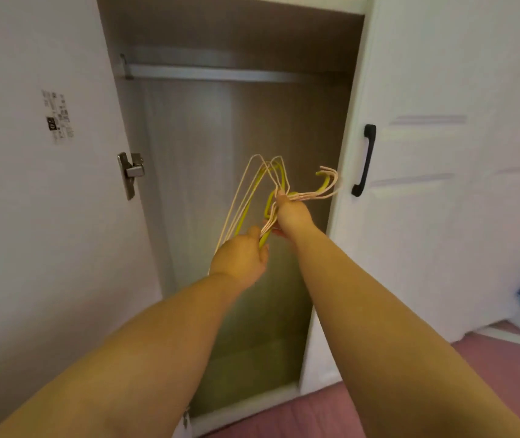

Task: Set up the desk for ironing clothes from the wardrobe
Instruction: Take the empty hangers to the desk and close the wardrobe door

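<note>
Before the open wardrobe [208, 128], we should keep our right hand [291, 213] clenched on the hangers [252, 197] beneath their hooks while our left hand [241, 257] grips their lower bars.

Thin coated-wire hangers [253, 197] (pink, green); matt metal rail [220, 72].

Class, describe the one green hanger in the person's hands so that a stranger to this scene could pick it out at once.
Start at the open wardrobe with the bare metal rail. In front of it the left hand and right hand grip a bunch of empty wire hangers. The yellow-green hanger is the only thick, brightly coloured one; the others are thin and pale pink.
</note>
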